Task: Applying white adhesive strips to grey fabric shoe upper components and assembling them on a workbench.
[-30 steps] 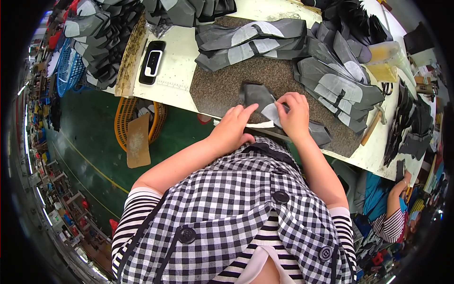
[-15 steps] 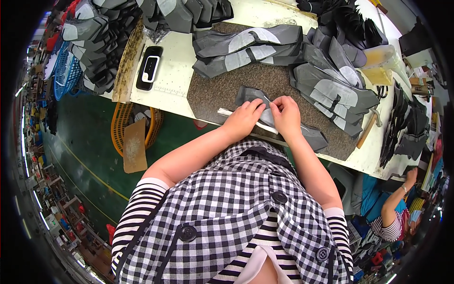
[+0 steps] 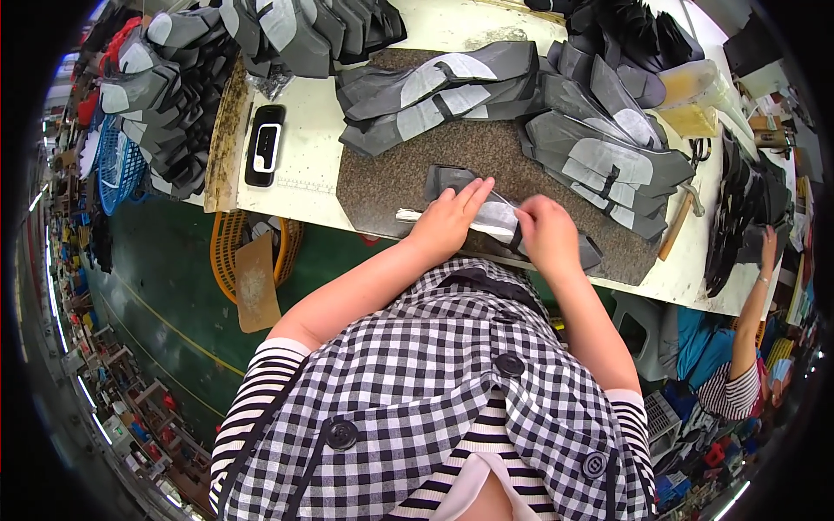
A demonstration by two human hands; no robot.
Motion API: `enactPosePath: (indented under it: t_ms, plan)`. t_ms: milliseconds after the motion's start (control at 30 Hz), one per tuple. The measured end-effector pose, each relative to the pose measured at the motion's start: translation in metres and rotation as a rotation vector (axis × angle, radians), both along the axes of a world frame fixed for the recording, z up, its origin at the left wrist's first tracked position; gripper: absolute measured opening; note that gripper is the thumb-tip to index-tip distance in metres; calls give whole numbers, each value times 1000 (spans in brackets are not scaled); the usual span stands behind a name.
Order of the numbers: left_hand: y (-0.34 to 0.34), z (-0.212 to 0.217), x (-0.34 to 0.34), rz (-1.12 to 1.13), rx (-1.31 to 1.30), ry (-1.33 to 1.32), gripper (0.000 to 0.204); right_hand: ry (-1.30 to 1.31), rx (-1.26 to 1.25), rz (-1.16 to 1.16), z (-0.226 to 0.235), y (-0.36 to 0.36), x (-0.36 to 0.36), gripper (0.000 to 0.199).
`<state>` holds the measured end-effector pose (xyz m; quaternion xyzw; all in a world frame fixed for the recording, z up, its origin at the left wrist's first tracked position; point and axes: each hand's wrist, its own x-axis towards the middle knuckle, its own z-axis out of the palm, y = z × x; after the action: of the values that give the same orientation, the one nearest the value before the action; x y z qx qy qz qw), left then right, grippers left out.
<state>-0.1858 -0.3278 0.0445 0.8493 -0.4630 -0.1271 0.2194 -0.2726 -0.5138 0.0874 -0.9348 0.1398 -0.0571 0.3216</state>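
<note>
A long dark grey shoe-upper-like piece (image 3: 444, 179) with a pale grey patch in its middle lies on the brown speckled board (image 3: 382, 187) near the table's front edge. My left hand (image 3: 445, 222) rests across it with fingers stretched out. On the pale patch's right side, my right hand (image 3: 549, 236) has its fingers curled together at the piece; whatever they pinch is hidden and slightly blurred. White strips (image 3: 407, 214) stick out to the left from under my left hand. The piece's dark right end (image 3: 589, 253) shows past my right hand.
Bundles of similar grey pieces (image 3: 443, 100) lie behind, with another stack (image 3: 608, 169) at right. A hammer (image 3: 680, 224) lies beyond it. At left are a black-and-white device (image 3: 265, 146) and an orange basket (image 3: 224, 252). A co-worker's arm (image 3: 754, 295) reaches in at far right.
My right hand has shifted right along the piece, away from my left hand. My left fingers have straightened. The co-worker's arm has stretched farther toward the dark pieces.
</note>
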Motion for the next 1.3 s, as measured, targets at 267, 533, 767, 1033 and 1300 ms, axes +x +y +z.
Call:
enactPosePath:
  t_ms: [267, 533, 767, 1033, 1300]
  plan:
    - [-4, 3, 5, -19, 38, 76, 67, 260, 351, -402, -18, -53, -68, 14]
    - [-15, 28, 3, -84, 242, -6, 65, 280, 339, -462, -36, -56, -70, 15]
    - [-83, 39, -26, -357, 170, 140, 61, 352, 214, -469, -26, -47, -60, 16]
    - [-94, 32, -29, -459, 306, -7, 62, -130, 963, -777, -49, -76, -84, 20]
    - [-89, 19, -24, -469, 156, 10, 57, -95, 214, -370, -29, -48, -80, 13]
